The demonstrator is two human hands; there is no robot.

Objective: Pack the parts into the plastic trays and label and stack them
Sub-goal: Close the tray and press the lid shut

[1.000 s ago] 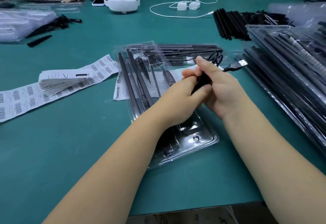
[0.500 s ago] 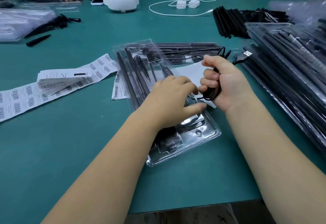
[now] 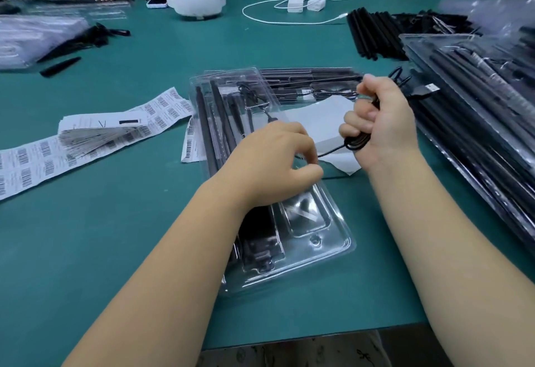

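A clear plastic tray lies on the green table, its long slots already holding black rods. The right hand grips a coiled black cable just above the tray. The left hand rests on the tray, fingers curled, seemingly pinching the cable's loose end. Barcode labels lie to the left, not yet applied; stacked trays lie at right.

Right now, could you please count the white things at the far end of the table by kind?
Headset: 1
Phone: 1
Charger blocks: 2
Cable: 1
Total: 5
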